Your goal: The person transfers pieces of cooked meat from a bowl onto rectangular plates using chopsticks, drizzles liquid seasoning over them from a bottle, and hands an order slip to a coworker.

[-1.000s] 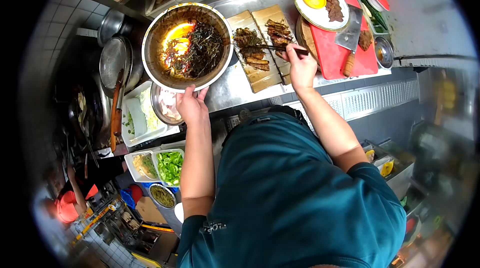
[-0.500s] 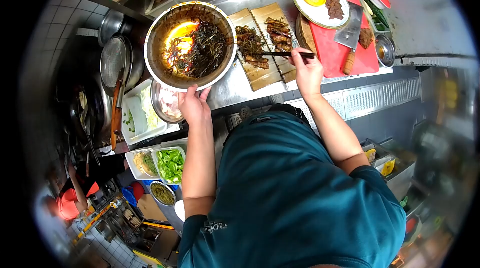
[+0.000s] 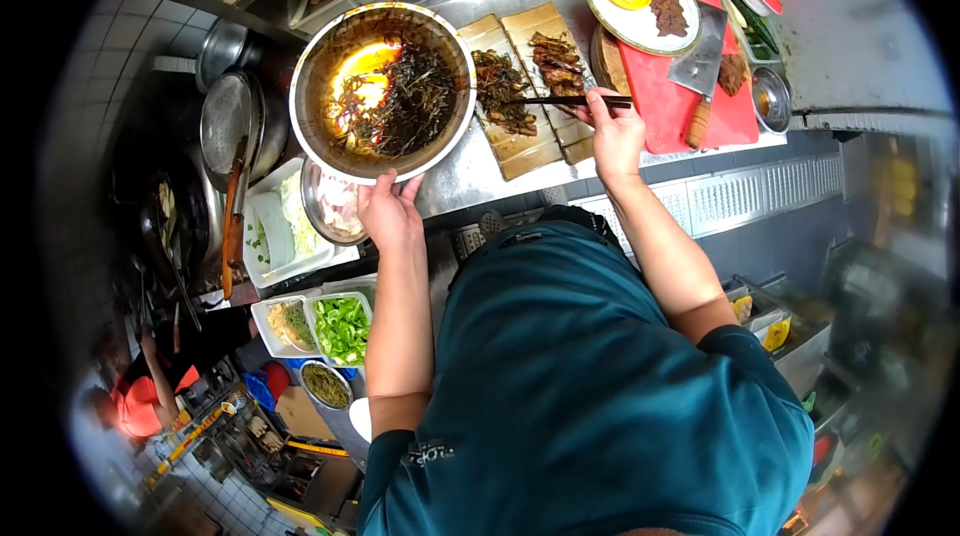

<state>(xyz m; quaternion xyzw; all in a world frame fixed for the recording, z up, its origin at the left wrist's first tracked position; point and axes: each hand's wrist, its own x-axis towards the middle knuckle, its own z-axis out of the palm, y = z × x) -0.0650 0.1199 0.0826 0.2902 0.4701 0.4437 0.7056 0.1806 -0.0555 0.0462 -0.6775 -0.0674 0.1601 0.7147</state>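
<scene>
My left hand (image 3: 392, 211) grips the near rim of a large metal bowl (image 3: 468, 121). In it are dark, stringy shreds (image 3: 415, 96) and reddish oily liquid. My right hand (image 3: 617, 141) is closed around dark chopsticks (image 3: 580, 102), held nearly level. Their tips reach the dark strips (image 3: 500, 86) on the left of two brown, flat rectangular trays (image 3: 512, 158). On the right-hand one (image 3: 530, 28) lie more browned strips (image 3: 560, 66). The exact contact at the tips is too small to make out.
A cleaver (image 3: 700, 66) lies on a red cutting board (image 3: 660, 131), beside a plate (image 3: 610, 21) with a yellow round item and brown slices. A bowl of pale pieces (image 3: 335, 201) and tubs of cut greens (image 3: 342, 331) stand left. Another person (image 3: 140, 406) is at lower left.
The chopsticks have tilted slightly, and my right hand has shifted up a little. The bowl has moved very slightly to the right with my left hand still on its rim.
</scene>
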